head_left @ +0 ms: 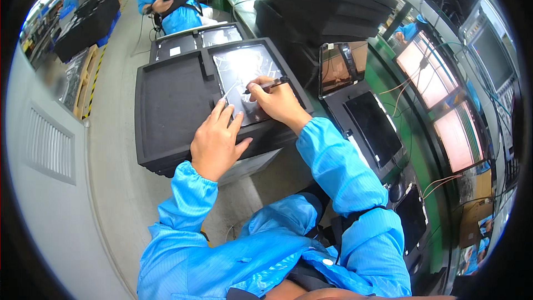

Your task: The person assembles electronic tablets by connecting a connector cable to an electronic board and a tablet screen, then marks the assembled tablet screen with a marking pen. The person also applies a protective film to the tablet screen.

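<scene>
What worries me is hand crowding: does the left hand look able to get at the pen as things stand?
Probably not freely: the left hand is close by, at the black tray, but the right hand grips the pen, covering part of it.

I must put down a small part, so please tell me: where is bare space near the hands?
Bare: the black tray's left compartment, between its outer walls and the glossy panel; the left hand is at its near right corner. Crowded: over the panel, where the right hand holds a pen; also the green bench, lined with bright screens.
</scene>
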`<state>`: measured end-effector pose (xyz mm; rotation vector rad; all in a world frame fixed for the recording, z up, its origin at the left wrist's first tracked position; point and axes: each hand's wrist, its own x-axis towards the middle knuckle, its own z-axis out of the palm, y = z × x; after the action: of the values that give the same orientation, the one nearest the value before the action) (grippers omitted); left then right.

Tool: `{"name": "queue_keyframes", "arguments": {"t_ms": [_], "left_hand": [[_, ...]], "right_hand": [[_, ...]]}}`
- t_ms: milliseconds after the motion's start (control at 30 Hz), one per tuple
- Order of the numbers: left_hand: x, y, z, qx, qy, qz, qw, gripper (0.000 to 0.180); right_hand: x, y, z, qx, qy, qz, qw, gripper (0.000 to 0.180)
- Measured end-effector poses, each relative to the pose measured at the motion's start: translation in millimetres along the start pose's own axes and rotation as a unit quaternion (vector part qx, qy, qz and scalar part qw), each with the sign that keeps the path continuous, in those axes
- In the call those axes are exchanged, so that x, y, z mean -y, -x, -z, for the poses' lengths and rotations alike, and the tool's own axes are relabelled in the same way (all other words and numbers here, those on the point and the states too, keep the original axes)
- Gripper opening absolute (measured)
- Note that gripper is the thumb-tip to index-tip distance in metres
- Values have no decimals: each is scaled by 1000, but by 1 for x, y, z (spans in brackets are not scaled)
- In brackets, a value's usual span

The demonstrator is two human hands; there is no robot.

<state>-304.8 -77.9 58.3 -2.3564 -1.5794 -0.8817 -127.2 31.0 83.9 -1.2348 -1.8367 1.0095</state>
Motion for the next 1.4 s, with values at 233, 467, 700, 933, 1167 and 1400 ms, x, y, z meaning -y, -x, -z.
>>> {"name": "queue_keyframes", "arguments": {"t_ms": [233,467,700,933,1167,1400], "left_hand": [[-1,0,1,1,2,10,1000,56],[-6,2,-1,-7,-6,25,1000,55],[-11,3,-1,-55,36,-27,997,47],[-150,37,-29,-16,465,-174,868,24],[-356,51,-80,179,440,-466,746,67],[-480,52,-128,154,370,-534,744,67]], "right_hand": [[-3,0,-5,7,22,36,999,28],[-5,52,17,-137,-57,127,981,20],[-33,254,122,-37,307,146,940,47],[-35,456,159,-148,473,-40,868,29],[-51,534,172,-266,508,-91,814,30],[-107,679,260,-366,550,-309,684,36]]}}
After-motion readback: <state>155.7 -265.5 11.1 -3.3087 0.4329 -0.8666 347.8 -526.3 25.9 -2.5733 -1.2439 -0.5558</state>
